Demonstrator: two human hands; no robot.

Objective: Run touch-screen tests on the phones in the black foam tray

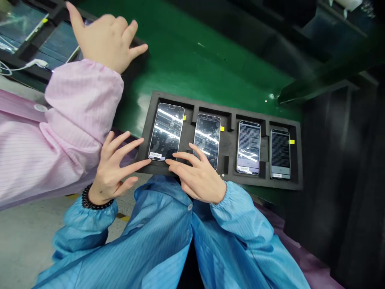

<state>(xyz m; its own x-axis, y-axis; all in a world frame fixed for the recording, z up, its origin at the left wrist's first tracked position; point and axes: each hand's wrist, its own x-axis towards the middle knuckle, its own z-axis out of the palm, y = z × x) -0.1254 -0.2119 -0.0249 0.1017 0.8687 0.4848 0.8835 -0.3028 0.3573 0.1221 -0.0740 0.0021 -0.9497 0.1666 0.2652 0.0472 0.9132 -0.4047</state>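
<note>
A black foam tray [229,105] lies in front of me with several smartphones in its slots. The leftmost smartphone [166,130] has a dark, glossy screen and a white label near its bottom edge. At that phone's lower left corner is my left hand [112,166], fingers spread, a fingertip at the corner. My right hand [200,174] has its fingers stretched out, with fingertips at the phone's lower right edge. It partly covers the second smartphone [207,134]. Farther right, the third smartphone [248,146] and the fourth smartphone [280,152] show lines of text on their screens.
A co-worker's pink sleeve [87,96] and hand [108,42] reach in from the left. Beyond them another tray [25,46] holds devices, with a white cable [37,63]. The tabletop [180,52] is green. Dark panels [337,160] stand at the right.
</note>
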